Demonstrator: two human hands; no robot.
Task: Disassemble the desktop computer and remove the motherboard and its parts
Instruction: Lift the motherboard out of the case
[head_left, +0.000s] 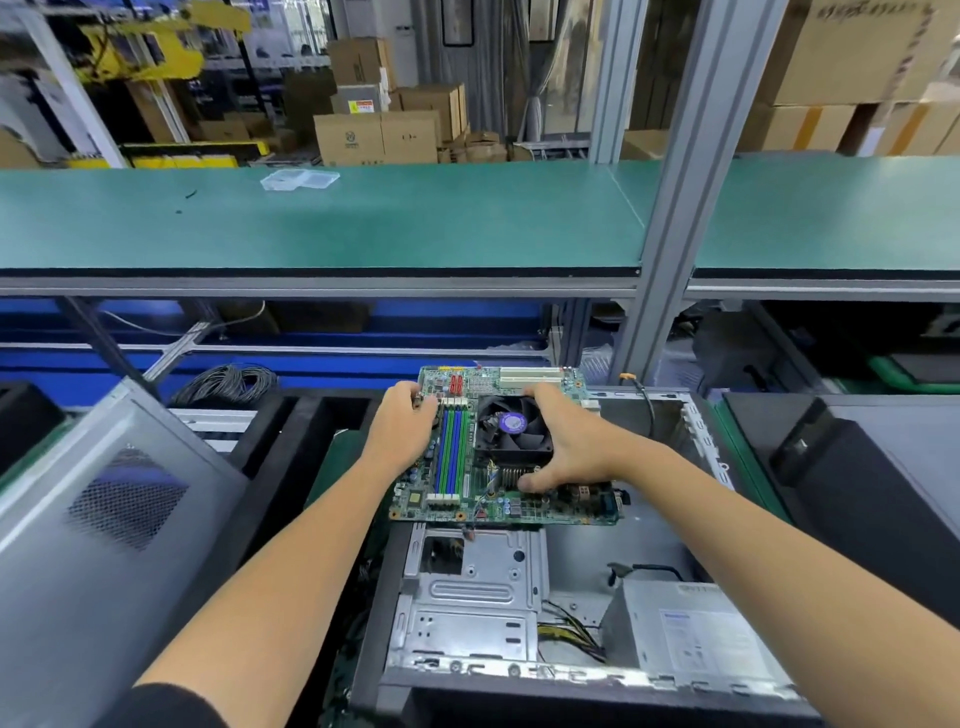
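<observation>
Two hands (483, 441) grip 1 motherboard (498, 499) w/ 1 fan (511, 426) over case (597, 561).

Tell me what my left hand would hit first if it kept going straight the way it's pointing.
Probably nothing on the board: the left hand grips the motherboard edge, pointing away; beyond it likely the coiled cable or blue panel, depth unclear.

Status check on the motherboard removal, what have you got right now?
Left hand grips motherboard at its left edge. Right hand grips the cooler fan. Board held above open case. Nothing blocking.
</observation>
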